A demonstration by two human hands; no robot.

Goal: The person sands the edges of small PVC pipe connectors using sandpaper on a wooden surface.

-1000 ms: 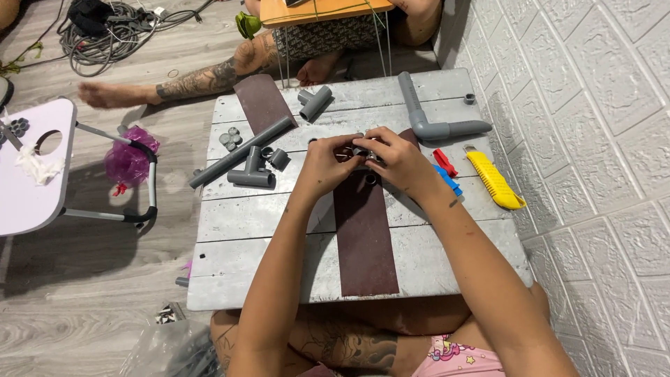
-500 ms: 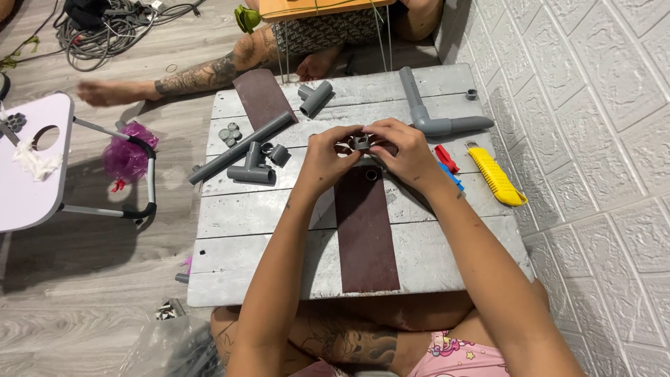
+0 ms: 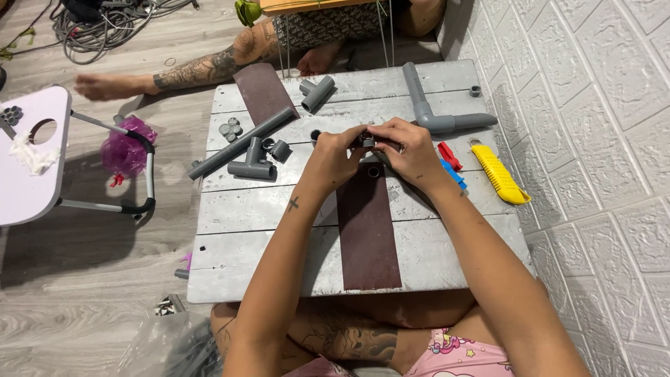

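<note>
Grey wooden boards make up the low table (image 3: 279, 258), and everything here is placed from it. Above its middle, toward the far side, the left hand (image 3: 333, 155) and the right hand (image 3: 407, 148) meet, fingers curled in from both sides around a small grey fitting (image 3: 366, 142). Both hands are closed on it with thumb and fingertips; the piece is mostly hidden between them, so its exact shape cannot be told.

Lying on the table under the hands, a dark brown strip (image 3: 368, 234) runs from mid-table to the near edge. A second brown strip (image 3: 263, 91) lies at the far left corner. On the table's left half are a long grey pipe (image 3: 241, 143) set on a slant, a tee piece (image 3: 252, 164) touching it on the near side, and a few round caps (image 3: 229, 129) just beyond the pipe. Another tee (image 3: 317, 93) rests near the far edge. On the far right part sits an L-shaped pipe (image 3: 433, 115), with a small ring (image 3: 475, 91) close to the far right corner. Near the right edge lies a yellow cutter (image 3: 499, 173), and between it and the right hand are a red piece (image 3: 449, 155) and a blue piece (image 3: 453, 174).

Beyond the table's far edge, another person's tattooed leg (image 3: 202, 70) rests on the floor.
</note>
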